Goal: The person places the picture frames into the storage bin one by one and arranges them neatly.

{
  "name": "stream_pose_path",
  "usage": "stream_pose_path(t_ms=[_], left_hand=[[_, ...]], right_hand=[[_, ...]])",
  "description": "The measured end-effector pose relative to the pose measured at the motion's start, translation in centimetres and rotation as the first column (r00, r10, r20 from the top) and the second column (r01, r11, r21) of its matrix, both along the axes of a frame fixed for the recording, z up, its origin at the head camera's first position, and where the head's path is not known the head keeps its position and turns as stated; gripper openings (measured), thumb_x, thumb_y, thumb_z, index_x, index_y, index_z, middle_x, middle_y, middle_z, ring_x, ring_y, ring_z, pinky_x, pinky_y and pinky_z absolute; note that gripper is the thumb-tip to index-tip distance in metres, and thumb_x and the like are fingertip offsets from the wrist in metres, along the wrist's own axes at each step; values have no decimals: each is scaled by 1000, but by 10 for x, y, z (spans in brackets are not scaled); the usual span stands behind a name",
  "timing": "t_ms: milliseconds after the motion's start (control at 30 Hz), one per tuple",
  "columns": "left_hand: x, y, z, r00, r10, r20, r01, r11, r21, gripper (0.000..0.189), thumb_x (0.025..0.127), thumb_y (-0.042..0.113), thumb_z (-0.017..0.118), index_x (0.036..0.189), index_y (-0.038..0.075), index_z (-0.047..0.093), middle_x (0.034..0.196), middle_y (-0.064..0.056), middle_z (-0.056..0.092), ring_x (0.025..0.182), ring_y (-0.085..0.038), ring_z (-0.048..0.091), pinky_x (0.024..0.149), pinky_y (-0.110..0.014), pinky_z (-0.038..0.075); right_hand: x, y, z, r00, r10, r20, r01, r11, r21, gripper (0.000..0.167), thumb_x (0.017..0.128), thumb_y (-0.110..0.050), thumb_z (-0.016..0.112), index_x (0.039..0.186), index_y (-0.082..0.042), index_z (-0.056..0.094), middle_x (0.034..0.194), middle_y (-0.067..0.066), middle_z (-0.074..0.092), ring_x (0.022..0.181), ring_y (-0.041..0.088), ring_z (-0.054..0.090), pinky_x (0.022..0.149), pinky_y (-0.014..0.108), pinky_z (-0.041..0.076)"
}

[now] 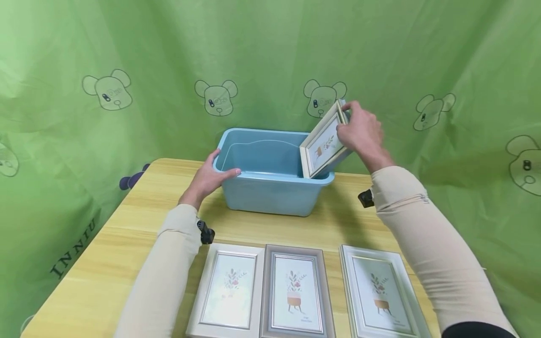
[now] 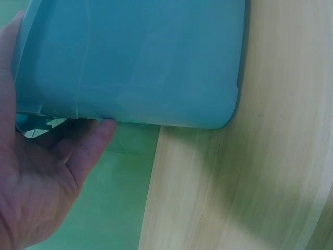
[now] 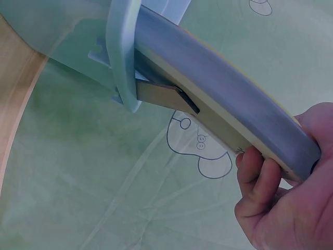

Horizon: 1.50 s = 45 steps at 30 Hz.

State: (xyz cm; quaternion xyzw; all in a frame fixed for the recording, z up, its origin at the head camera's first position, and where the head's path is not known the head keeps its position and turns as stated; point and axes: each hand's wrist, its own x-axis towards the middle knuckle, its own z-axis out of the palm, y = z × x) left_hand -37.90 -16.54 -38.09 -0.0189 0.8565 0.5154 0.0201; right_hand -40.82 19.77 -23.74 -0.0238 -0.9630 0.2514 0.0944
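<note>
A light blue plastic bin (image 1: 270,195) stands toward the back of the table. My left hand (image 1: 208,180) grips its left end, the thumb lying on the front rim; the left wrist view shows the fingers (image 2: 70,138) at the bin's edge. At the opposite end, my right hand (image 1: 363,131) holds a picture frame (image 1: 323,148) by its upper edge. That frame leans steeply, its lower end inside the bin. A flat stand flap (image 3: 161,96) sticks out from its back near the bin's rim (image 3: 122,52). Whether a second frame is behind it, I cannot tell.
Near the front of the wood-grain table (image 1: 114,244) lie a white frame (image 1: 258,281), a grey-brown frame (image 1: 323,291) and, apart to the right, a pale frame (image 1: 351,300), each with a potted-plant print. A green curtain (image 1: 270,47) hangs behind the bin.
</note>
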Motion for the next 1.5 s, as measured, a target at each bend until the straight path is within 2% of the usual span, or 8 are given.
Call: stream_pose_path(t_ms=[167,367,600,900,1267,1500], left_hand=[[1,0,1,1000,0,-1,0,1000,1,113,67,69,75,154,39,9,163,-7,18,147,-34,23,115,-62,26],[0,0,1,1000,-6,-2,6,1000,5,110,70,65,75,155,38,9,163,-8,18,147,-35,23,115,-62,26],[-1,0,0,1000,0,-9,0,1000,4,111,69,66,75,154,39,11,163,-7,18,147,-33,22,116,-60,25],[0,1,0,1000,3,-16,-3,1000,1,112,66,69,75,154,39,11,163,-6,18,148,-33,22,116,-60,26],[-1,-1,-2,1000,5,-9,-5,1000,7,106,73,61,75,154,39,11,163,-7,18,148,-34,22,116,-60,25],[-2,-3,-3,1000,6,-11,-6,1000,-9,116,62,75,73,154,40,11,163,-5,18,148,-32,22,115,-61,27]], right_hand=[[0,-7,-4,1000,12,-7,-12,999,35,65,92,-15,50,152,-20,27,115,22,58,78,33,60,55,36,52],[0,-15,-13,1000,20,-21,-18,996,86,66,89,-11,50,151,-18,29,106,19,58,73,32,59,51,35,50],[-5,-24,-23,1000,14,-12,-12,989,149,69,84,-8,51,149,-15,30,99,18,57,68,31,56,49,34,46],[-11,-26,-37,1000,8,12,-10,986,169,68,81,-7,53,145,-14,35,99,19,58,72,32,57,52,37,47],[-14,-30,-51,1000,28,5,-29,981,190,64,79,-6,53,141,-11,39,93,17,58,73,33,58,53,37,47],[-17,-32,-56,1000,28,12,-30,977,211,62,81,-7,52,141,-10,39,92,16,58,70,32,57,52,35,46]])
